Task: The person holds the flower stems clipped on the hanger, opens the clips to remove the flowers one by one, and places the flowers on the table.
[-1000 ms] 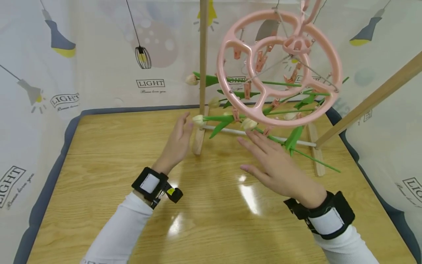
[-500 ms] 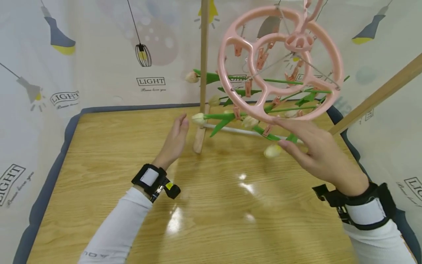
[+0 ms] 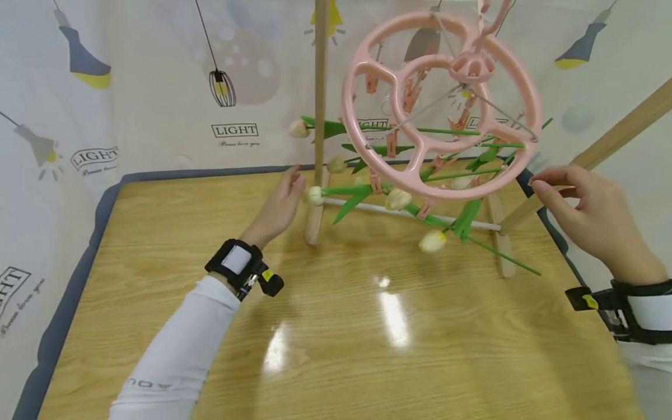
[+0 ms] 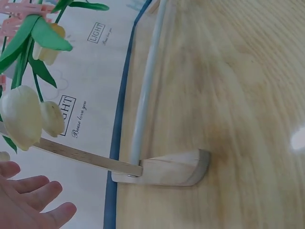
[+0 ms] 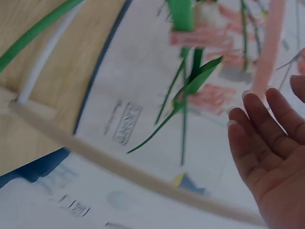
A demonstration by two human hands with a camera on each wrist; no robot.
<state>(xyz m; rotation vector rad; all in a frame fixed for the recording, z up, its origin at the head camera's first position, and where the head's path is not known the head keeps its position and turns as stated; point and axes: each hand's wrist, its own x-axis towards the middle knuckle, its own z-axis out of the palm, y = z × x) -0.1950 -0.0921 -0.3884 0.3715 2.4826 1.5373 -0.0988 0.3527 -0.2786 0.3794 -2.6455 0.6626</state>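
A pink round clip hanger (image 3: 467, 192) hangs at the back right, with small pink clips (image 3: 426, 209) below its ring. Several pale tulips with green stems lie roughly level beneath it, some held in the clips. My left hand (image 3: 278, 207) is held beside the leftmost low tulip (image 3: 314, 195), holding nothing; its fingers (image 4: 52, 193) are spread in the left wrist view, below a large white bloom (image 4: 21, 117). To the right of the ring, my right hand (image 3: 598, 216) has loosely bent fingers. The right wrist view shows its palm (image 5: 281, 191) with nothing in it.
A wooden stand has a left post (image 3: 321, 87), a slanting right post (image 3: 619, 137) and a white crossbar (image 3: 362, 206) low between its feet. One tulip (image 3: 433, 241) hangs lowest, its stem reaching right. Printed cloth (image 3: 173, 87) surrounds the wooden table (image 3: 336, 350).
My right hand has moved right, away from the tulips and past the hanger's edge. The lowest tulip, earlier behind that hand, now shows fully. My left hand has barely moved.
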